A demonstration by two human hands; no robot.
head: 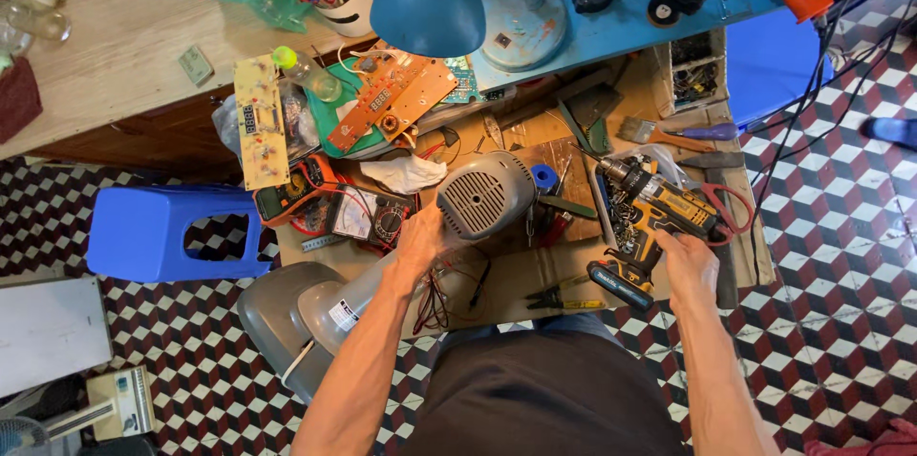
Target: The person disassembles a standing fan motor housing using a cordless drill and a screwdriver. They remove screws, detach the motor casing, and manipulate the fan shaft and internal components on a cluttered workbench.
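Gripping the grey motor housing [482, 193] at centre frame, the left hand [420, 241] is closed on its lower left edge; the housing's long axis runs from lower left to upper right, its grille facing the camera. To the right, the right hand [688, 260] is wrapped around the handle of one yellow cordless drill [654, 212], whose chuck points up-left toward the housing, near but apart. One housing, one drill.

In the middle of the frame sits a grey fan motor housing [482, 193] of smooth matt plastic. At right, the yellow drill [659, 212] looks like hard plastic with a shiny metal tip. Upper middle, the blue lamp shade [427, 9] is glossy.
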